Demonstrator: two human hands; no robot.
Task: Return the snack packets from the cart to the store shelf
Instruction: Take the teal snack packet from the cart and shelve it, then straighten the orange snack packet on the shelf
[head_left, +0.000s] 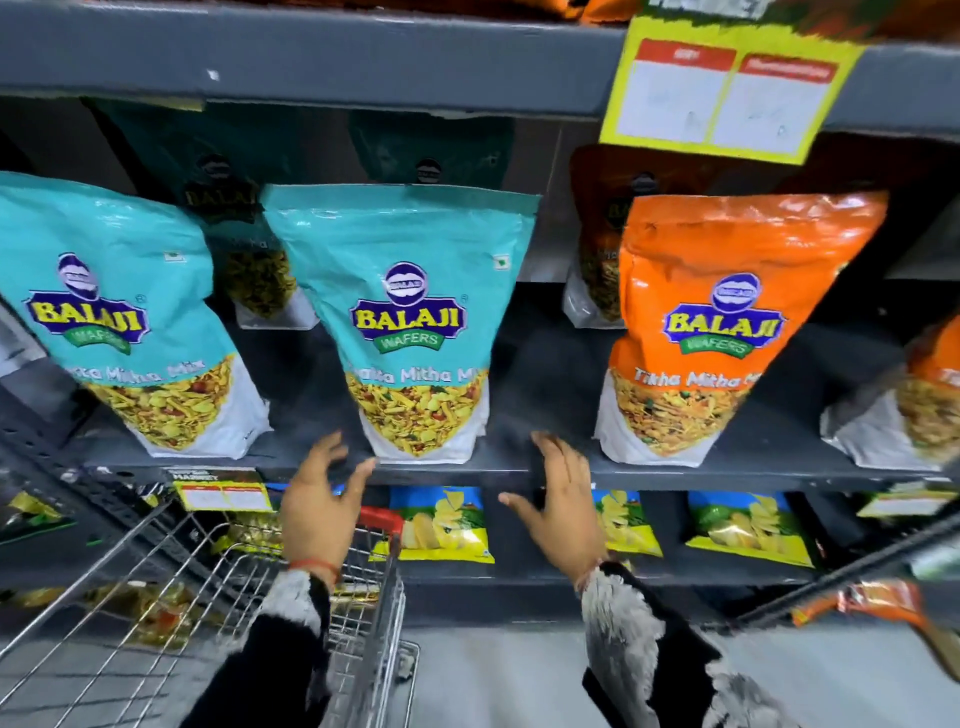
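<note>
A teal snack packet (415, 322) stands upright on the dark shelf (524, 462), straight ahead of me. My left hand (319, 504) hovers just below its lower left corner, fingers spread, holding nothing. My right hand (563, 499) is open too, a little to the right of the packet, over the shelf's front edge. Another teal packet (119, 322) stands to the left and an orange packet (727, 332) to the right. The wire cart (218, 587) with a red corner is at lower left, under my left arm.
More packets stand behind the front row. Yellow chip bags (441, 525) lie on the shelf below. A yellow price tag (727, 88) hangs from the upper shelf edge. A second orange packet (930, 405) is at the far right. Grey floor shows below.
</note>
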